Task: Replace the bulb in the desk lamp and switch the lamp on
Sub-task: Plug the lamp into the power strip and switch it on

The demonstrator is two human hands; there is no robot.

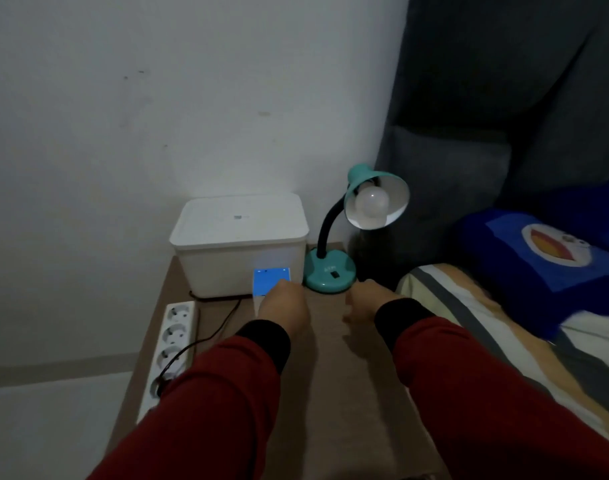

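From the head camera, the teal desk lamp [334, 268] stands at the far right corner of the bench [334, 393], at about one o'clock from the hands. Its shade tips toward the bed, and a white bulb [371, 201] sits in the socket, unlit. The left hand [285, 306] rests at the lower edge of a small blue box [271, 280], at twelve o'clock. Its fingers curl out of sight behind the knuckles, so I cannot tell whether that grip has closed on the box. The right hand [367, 302] hovers low, just short of the lamp base, its grip loosely apart and holding nothing.

Likely risks: the gooseneck may flex if the bulb is twisted with the base unsteadied, so the lamp could tip off the bench edge toward the bed [503, 341]. Whether the lamp is still plugged in is unclear.

A lidded white plastic bin [240, 244] crowds the lamp's left side, at eleven o'clock. A white power strip [169, 348] runs along the left edge at nine o'clock, with a black cord [223, 323] trailing across the surface near the left sleeve, where it could snag. A blue cartoon pillow [545, 258] lies at three o'clock.
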